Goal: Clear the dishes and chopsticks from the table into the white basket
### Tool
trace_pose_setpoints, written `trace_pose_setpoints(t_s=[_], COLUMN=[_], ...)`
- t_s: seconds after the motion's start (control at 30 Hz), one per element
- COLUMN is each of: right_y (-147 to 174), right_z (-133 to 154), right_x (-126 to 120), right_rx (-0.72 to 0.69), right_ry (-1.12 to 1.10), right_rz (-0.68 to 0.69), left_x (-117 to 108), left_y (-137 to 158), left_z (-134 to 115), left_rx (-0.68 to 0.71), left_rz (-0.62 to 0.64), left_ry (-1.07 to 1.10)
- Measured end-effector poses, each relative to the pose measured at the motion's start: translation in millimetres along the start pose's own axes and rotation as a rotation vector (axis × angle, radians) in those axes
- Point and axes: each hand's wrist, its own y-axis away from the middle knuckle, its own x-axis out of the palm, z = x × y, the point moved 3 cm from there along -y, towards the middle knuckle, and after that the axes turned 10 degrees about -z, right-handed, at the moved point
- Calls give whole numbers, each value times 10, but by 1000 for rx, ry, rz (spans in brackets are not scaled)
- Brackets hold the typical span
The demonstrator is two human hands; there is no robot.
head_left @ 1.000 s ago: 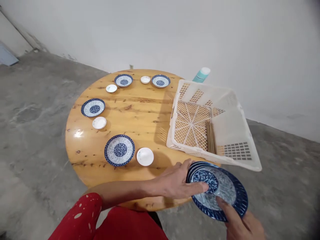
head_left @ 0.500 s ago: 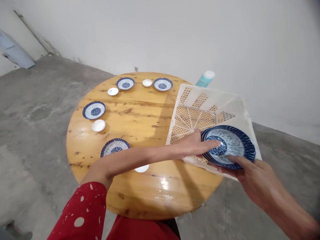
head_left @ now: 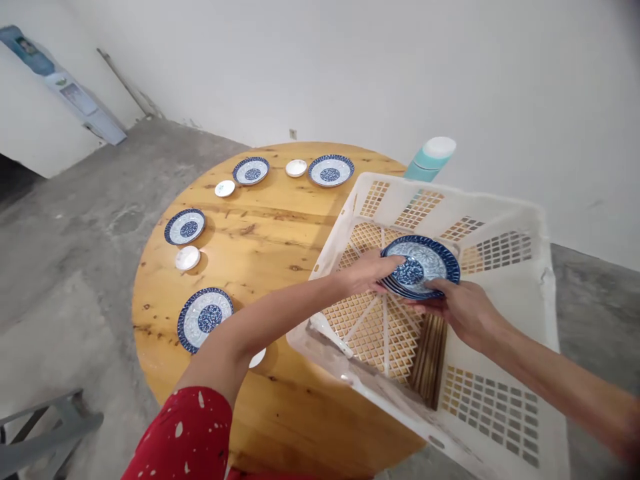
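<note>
In the head view, the left hand (head_left: 369, 271) and right hand (head_left: 467, 308) clasped the plate stack (head_left: 430, 257) over the white basket (head_left: 520, 290) at the right edge of the table (head_left: 270, 257); four plates (head_left: 189, 229) lay near its far and left edges.

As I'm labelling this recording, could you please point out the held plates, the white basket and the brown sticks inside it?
Held plates (head_left: 421, 262): head view, top plate's inner face.
White basket (head_left: 510, 293): head view, bare inner wall.
Brown sticks (head_left: 429, 360): head view, middle of the bundle.
</note>
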Motion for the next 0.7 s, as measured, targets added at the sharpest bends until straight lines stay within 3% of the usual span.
trace_pose_setpoints(t_s=[0.33,0.7], right_y=[-1041,-1454], right_z=[271,352], right_x=[380,704], right_rx=[-20,6], right_ry=[94,86], right_rz=[82,69], left_x=[15,-114], left_y=[-897,-1369], left_z=[-110,-107], left_rx=[-92,-83], left_rz=[-274,-345], left_ry=[123,165])
